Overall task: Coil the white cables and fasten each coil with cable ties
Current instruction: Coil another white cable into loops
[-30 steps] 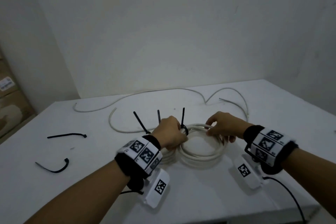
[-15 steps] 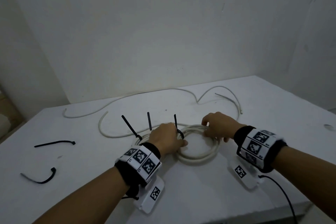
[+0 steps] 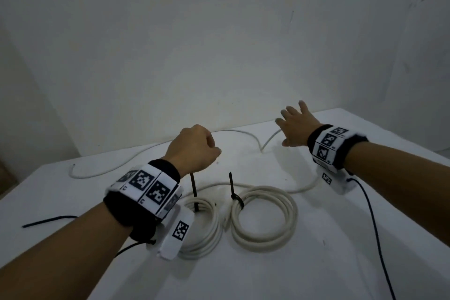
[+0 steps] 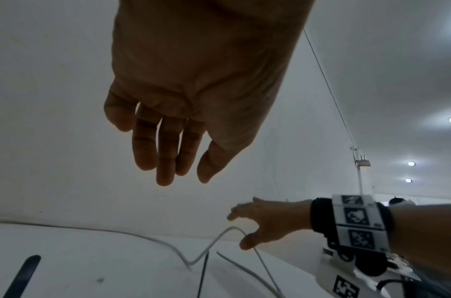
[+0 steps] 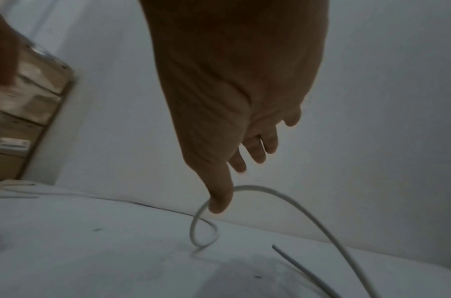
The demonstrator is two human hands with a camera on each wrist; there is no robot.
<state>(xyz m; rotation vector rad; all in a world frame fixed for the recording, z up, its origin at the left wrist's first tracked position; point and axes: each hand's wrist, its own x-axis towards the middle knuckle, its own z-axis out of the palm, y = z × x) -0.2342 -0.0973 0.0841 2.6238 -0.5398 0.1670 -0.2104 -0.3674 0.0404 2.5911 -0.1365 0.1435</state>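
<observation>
Two coils of white cable lie side by side on the white table point(image 3: 341, 263). The right coil point(image 3: 264, 217) wears a black cable tie point(image 3: 235, 190) with its tail standing up. The left coil point(image 3: 207, 226) has another tie point(image 3: 194, 190) and is partly hidden by my left wrist. My left hand point(image 3: 214, 151) hangs above the left coil; its fingers point(image 4: 165, 161) are loosely curled and hold nothing. My right hand point(image 3: 289, 117) stretches to the far right with fingers spread. Its thumb point(image 5: 219, 201) is at a raised loop of the loose white cable point(image 5: 270, 191).
The loose cable point(image 3: 136, 153) winds along the table's back edge by the wall. A spare black tie point(image 3: 48, 220) lies at the left. A black cord point(image 3: 372, 226) trails from my right wrist. Cardboard boxes point(image 5: 20, 121) stand beyond the table's left side.
Both hands have let go of the tied coil. The left hand rose above the coils, and the right hand reached back and right to the loose cable.
</observation>
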